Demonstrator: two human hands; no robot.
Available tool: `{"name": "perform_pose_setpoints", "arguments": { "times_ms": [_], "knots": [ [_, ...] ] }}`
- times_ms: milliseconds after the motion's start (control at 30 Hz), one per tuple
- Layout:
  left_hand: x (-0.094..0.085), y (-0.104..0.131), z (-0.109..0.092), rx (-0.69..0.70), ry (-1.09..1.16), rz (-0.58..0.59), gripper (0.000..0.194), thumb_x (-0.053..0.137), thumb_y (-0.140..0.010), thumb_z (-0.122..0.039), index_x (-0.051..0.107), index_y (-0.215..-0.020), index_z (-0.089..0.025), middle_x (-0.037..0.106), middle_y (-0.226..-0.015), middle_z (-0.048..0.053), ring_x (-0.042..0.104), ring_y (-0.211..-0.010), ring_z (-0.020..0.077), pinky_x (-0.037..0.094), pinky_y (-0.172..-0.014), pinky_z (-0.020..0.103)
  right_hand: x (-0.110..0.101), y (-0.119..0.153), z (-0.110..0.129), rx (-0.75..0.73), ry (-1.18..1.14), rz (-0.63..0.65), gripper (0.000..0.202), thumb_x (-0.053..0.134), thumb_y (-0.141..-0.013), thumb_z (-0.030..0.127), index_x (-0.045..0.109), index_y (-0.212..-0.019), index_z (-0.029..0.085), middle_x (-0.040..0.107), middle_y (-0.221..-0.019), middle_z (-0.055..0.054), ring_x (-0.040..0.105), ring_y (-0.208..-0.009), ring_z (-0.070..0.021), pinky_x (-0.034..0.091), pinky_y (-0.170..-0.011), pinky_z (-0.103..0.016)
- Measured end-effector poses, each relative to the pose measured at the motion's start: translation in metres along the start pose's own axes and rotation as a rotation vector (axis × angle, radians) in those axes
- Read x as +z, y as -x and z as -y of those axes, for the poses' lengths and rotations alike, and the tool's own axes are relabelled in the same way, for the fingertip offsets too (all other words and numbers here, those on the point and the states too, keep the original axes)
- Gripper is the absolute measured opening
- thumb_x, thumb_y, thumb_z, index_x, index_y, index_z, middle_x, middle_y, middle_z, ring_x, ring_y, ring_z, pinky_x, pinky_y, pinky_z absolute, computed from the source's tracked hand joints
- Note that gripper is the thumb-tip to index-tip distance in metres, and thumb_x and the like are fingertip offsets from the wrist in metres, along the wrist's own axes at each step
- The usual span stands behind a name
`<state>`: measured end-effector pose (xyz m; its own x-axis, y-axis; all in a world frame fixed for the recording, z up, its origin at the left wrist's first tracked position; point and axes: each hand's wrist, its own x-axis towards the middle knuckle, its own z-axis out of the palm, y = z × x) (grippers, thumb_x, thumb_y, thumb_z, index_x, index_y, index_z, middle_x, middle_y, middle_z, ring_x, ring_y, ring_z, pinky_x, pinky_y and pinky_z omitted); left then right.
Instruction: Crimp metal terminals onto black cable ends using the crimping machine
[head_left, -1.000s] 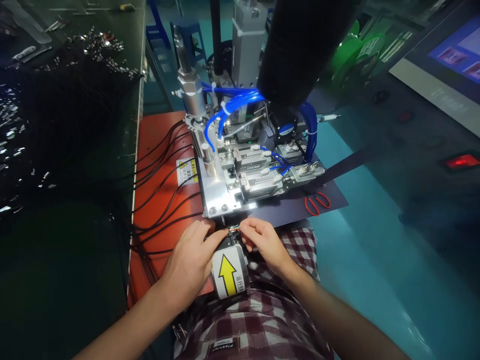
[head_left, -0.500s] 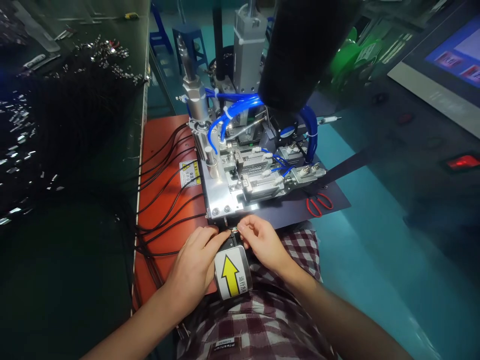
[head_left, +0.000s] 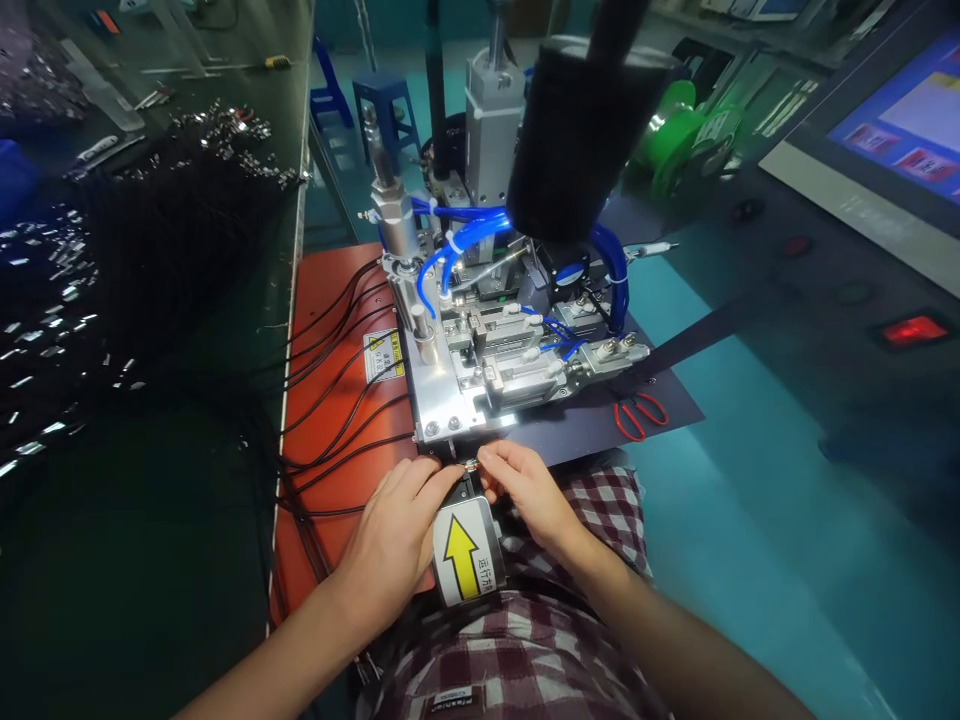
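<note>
In the head view, my right hand [head_left: 525, 490] pinches a small shiny metal piece [head_left: 471, 465], too small to name, at the front edge of the machine [head_left: 450, 400]. My left hand [head_left: 397, 520] is closed just left of it, its thumb and forefinger reaching to the same piece. What lies under the left fingers is hidden. Directly below my fingertips is a black guide block [head_left: 466, 488]. A white cover with a yellow arrow [head_left: 461, 550] sits between my wrists, close to my lap.
Black cables [head_left: 337, 465] cross the red board [head_left: 322, 300] on the left. Red-handled scissors [head_left: 640, 415] lie on the dark plate at right. A black lamp-like cylinder [head_left: 574, 140] hangs above. A screen [head_left: 900, 140] stands right; a dark cable heap [head_left: 187, 200] lies left.
My head view has shifted slightly, so the scene sits a little lower. Both hands stay at the machine's front edge, with the right fingers still pinched at the metal piece.
</note>
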<state>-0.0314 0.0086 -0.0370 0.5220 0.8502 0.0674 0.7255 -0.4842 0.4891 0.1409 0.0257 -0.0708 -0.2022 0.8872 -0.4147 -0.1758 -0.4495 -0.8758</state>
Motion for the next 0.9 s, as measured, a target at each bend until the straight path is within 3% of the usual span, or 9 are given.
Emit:
{"name": "perform_pose_setpoints", "arguments": {
  "times_ms": [167,333,500,700,900],
  "knots": [
    [0.002,0.001,-0.005,-0.048,-0.072,0.054,0.036,0.039,-0.086,-0.009,0.052,-0.118,-0.015,0.055,-0.097,0.009,0.049,-0.083,0.0217,0.047,-0.073,0.036,0.004,0.001,0.001,-0.017,0.016,-0.030,0.033,0.062,-0.074,0.047,0.050,-0.065,0.018,0.045,-0.052,0.006,0.039,-0.047,-0.0090,0.030,-0.048,-0.023],
    [0.006,0.003,-0.007,-0.048,-0.080,-0.028,0.031,0.039,-0.087,-0.010,0.053,-0.114,-0.017,0.056,-0.097,0.009,0.052,-0.087,0.0222,0.049,-0.076,0.038,0.003,0.003,-0.002,-0.005,-0.023,-0.006,0.034,0.061,-0.075,0.047,0.050,-0.066,0.016,0.046,-0.055,0.006,0.039,-0.048,-0.0082,0.029,-0.050,-0.023],
    [0.000,0.025,-0.001,-0.088,-0.001,-0.091,0.037,0.031,-0.088,-0.005,0.044,-0.120,-0.018,0.053,-0.110,0.010,0.051,-0.104,0.0211,0.047,-0.089,0.039,-0.014,0.011,-0.011,-0.021,-0.005,-0.033,0.035,0.059,-0.076,0.051,0.055,-0.075,0.016,0.049,-0.063,0.003,0.043,-0.051,-0.0098,0.031,-0.052,-0.024],
    [0.002,0.059,0.006,-0.220,-0.207,-0.080,0.046,0.034,-0.088,-0.009,0.038,-0.132,-0.020,0.047,-0.121,0.013,0.048,-0.112,0.0247,0.048,-0.090,0.040,-0.038,0.029,-0.025,-0.020,0.053,-0.124,0.034,0.060,-0.076,0.049,0.054,-0.067,0.017,0.048,-0.060,0.003,0.041,-0.051,-0.0101,0.032,-0.052,-0.024],
    [0.014,0.062,0.003,-0.216,-0.406,-0.151,0.049,0.038,-0.089,-0.017,0.034,-0.137,-0.022,0.046,-0.127,0.013,0.044,-0.117,0.0293,0.045,-0.092,0.045,-0.051,0.050,-0.028,0.013,0.031,-0.191,0.034,0.065,-0.071,0.049,0.053,-0.064,0.018,0.047,-0.057,0.004,0.039,-0.049,-0.0098,0.030,-0.049,-0.023]
  ]
}}
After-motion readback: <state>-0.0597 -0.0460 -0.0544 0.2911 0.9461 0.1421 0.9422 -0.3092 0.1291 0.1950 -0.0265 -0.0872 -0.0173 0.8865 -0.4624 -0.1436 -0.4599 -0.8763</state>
